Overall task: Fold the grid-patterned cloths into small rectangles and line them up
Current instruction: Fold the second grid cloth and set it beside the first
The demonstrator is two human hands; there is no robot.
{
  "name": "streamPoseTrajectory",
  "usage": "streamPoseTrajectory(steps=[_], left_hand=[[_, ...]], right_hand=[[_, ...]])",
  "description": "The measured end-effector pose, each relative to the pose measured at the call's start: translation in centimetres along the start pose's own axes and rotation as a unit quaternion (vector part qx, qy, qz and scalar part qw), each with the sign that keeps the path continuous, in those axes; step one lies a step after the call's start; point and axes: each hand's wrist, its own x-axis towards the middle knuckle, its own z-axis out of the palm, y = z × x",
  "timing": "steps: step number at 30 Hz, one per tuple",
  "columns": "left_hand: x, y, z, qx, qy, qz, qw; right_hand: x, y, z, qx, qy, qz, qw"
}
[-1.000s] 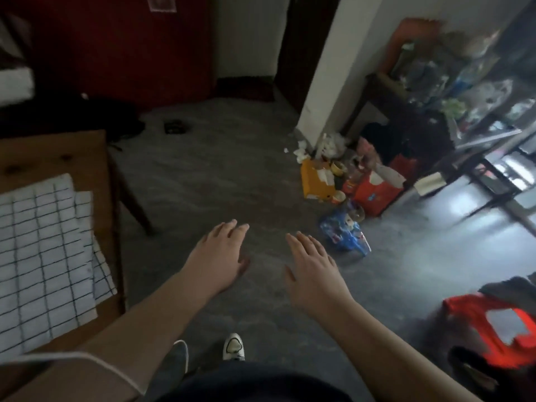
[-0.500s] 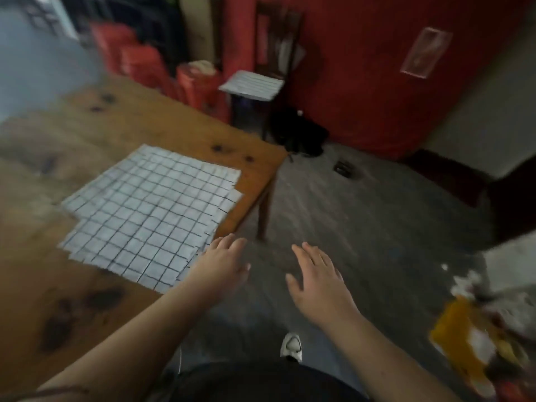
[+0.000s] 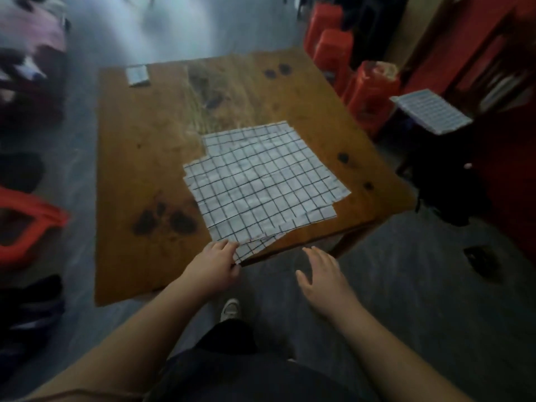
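Looks like pickup step: grid cloths stacked flat on table by its near edge, left hand seemingly pinching the overhanging corner, right hand spread, empty, off the edge; next, peel only the top sheet.

One head-worn view — looking steeply down and forward over the wooden table, its near edge close below.

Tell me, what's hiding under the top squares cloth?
Edges of more grid cloths stick out beneath the top cloth, all on the wooden table. How many are stacked is hidden.
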Motion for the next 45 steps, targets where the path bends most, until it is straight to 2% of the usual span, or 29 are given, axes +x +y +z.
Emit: streamPoseTrajectory(steps=[7, 13, 21, 26, 30, 35, 42, 45], left_hand=[[4.8, -6.1, -0.2, -0.053, 0.013, -0.041, 0.998], [13.0, -11.4, -3.1, -0.030, 0.004, 0.009, 0.999], [21.9, -15.9, -5.8, -0.025, 0.072, 0.065, 0.995], [25.0, -17.9, -6.0, -0.006, 0.087, 0.096, 0.992], [24.4, -19.1, -5.6, 0.028, 0.105, 0.108, 0.988], [21.2, -19.7, -4.6, 0.035, 0.120, 0.080, 0.989], [13.1, -20.2, -0.9, 0.014, 0.152, 0.080, 0.985], [8.8, -19.2, 1.1, -0.018, 0.170, 0.046, 0.984]], right_hand=[[8.2, -4.1, 1.9, -0.013, -0.070, -0.022, 0.997], [15.0, -9.9, 5.3, -0.050, -0.117, -0.033, 0.991], [19.3, -13.0, 9.5, -0.187, -0.081, -0.054, 0.977], [19.9, -12.9, 11.1, -0.202, -0.076, -0.047, 0.975], [20.2, -12.0, 11.3, -0.185, -0.039, -0.076, 0.979], [21.1, -10.7, 10.0, -0.137, -0.011, -0.140, 0.981], [20.9, -9.9, 7.9, -0.147, -0.026, -0.185, 0.971], [20.0, -9.5, 7.3, -0.157, -0.038, -0.207, 0.965]])
